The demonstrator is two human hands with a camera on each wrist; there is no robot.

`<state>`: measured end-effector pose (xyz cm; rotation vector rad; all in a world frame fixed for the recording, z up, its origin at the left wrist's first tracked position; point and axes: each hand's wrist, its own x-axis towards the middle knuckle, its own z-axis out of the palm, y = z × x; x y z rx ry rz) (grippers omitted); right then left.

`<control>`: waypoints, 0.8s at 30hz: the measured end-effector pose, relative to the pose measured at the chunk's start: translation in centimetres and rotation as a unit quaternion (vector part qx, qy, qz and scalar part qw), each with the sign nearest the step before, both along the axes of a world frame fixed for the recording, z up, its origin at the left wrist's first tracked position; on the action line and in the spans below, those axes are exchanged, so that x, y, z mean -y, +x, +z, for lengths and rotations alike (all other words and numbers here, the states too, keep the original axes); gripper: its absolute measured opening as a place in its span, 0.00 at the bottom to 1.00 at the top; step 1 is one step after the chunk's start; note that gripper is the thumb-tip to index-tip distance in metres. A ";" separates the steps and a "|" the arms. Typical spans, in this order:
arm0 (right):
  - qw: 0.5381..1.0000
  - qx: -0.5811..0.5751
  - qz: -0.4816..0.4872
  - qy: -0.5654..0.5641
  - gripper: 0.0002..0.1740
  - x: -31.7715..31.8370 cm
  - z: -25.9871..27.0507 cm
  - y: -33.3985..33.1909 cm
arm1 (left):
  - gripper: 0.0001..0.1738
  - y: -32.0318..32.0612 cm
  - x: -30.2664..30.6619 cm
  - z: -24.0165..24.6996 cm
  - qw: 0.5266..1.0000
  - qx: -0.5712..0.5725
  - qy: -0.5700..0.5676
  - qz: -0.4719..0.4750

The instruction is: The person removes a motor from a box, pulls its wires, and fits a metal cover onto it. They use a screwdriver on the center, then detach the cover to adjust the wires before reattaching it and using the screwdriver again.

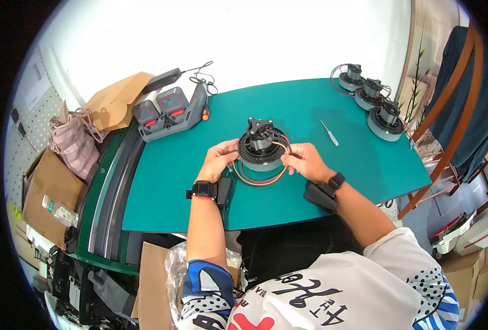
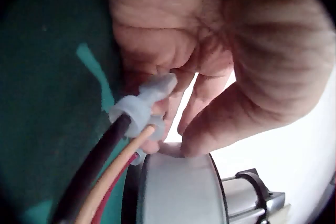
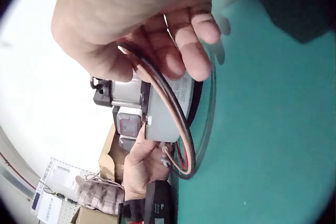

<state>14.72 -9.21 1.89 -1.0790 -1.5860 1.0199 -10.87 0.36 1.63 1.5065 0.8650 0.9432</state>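
A round grey and black motor unit (image 1: pixel 260 147) stands on the green table (image 1: pixel 332 181) between my hands. A loop of black, orange and red wires (image 1: pixel 261 179) runs round its near side. My left hand (image 1: pixel 227 159) is at the motor's left rim, its fingers curled. In the left wrist view those fingers (image 2: pixel 173 119) hold the white connector (image 2: pixel 142 106) at the wires' end, against the grey housing (image 2: pixel 178 192). My right hand (image 1: pixel 293 159) is at the right rim. In the right wrist view its fingers (image 3: pixel 178 50) pinch the wire bundle (image 3: pixel 181 124) beside the motor (image 3: pixel 157 108).
A small screwdriver (image 1: pixel 329 132) lies to the right of the motor. Three similar motors (image 1: pixel 371 91) stand in a row at the back right corner. A grey and red charger case (image 1: pixel 170 110) and a brown paper bag (image 1: pixel 114 99) sit at the back left. A wooden chair (image 1: pixel 458 110) stands right of the table.
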 end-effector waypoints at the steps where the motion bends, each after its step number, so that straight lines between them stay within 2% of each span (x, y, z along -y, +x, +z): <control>1: 1.000 0.005 -0.003 -0.001 0.11 0.0 0.1 0.1 | 0.20 -0.1 -0.2 -0.2 1.000 -0.002 0.003 0.000; 5: 0.997 -0.066 0.048 -0.012 0.10 -0.5 0.2 0.5 | 0.21 -0.3 -0.3 -0.1 1.000 -0.018 -0.013 0.001; 7: 0.958 -0.176 0.131 -0.183 0.09 0.0 1.2 0.6 | 0.21 -0.1 -0.2 0.0 0.999 -0.017 -0.026 0.023; 8: 0.958 -0.177 0.131 -0.183 0.09 0.3 1.3 0.7 | 0.21 -0.1 -0.2 0.0 0.999 -0.018 -0.026 0.023; 10: 0.931 -0.191 0.199 -0.238 0.09 0.5 1.9 0.7 | 0.21 -0.3 -0.4 0.0 0.999 -0.009 -0.030 0.024; 14: 0.936 -0.153 0.228 -0.219 0.14 0.5 2.3 1.3 | 0.21 -0.3 -0.5 -0.1 1.000 0.005 -0.014 0.013; 15: 0.945 -0.149 0.180 -0.230 0.19 1.0 2.8 0.9 | 0.22 -0.3 -0.3 0.1 1.000 0.006 -0.013 0.013; 16: 0.945 -0.151 0.178 -0.229 0.19 0.8 2.5 1.1 | 0.22 -0.3 -0.1 0.1 1.000 0.006 -0.013 0.012; 18: 0.883 -0.342 0.230 -0.222 0.24 0.0 2.1 1.6 | 0.25 0.0 0.1 0.3 0.999 0.024 -0.038 0.009; 19: 0.909 -0.341 0.141 -0.194 0.21 0.2 2.2 1.5 | 0.29 0.1 0.0 0.6 0.997 0.045 -0.060 0.008; 20: 0.911 -0.339 0.141 -0.190 0.21 0.0 2.2 1.5 | 0.29 0.2 0.1 0.7 0.997 0.046 -0.056 0.006; 22: 0.952 -0.263 0.064 -0.142 0.18 -0.3 2.0 1.6 | 0.38 0.8 1.3 1.3 0.999 -0.019 0.038 -0.033; 23: 0.952 -0.263 0.054 -0.145 0.16 -0.3 1.9 1.4 | 0.44 1.0 2.1 2.1 0.998 -0.035 0.006 -0.058; 24: 0.952 -0.263 0.055 -0.145 0.16 -0.4 1.7 1.5 | 0.44 1.0 2.1 2.0 0.998 -0.034 0.006 -0.058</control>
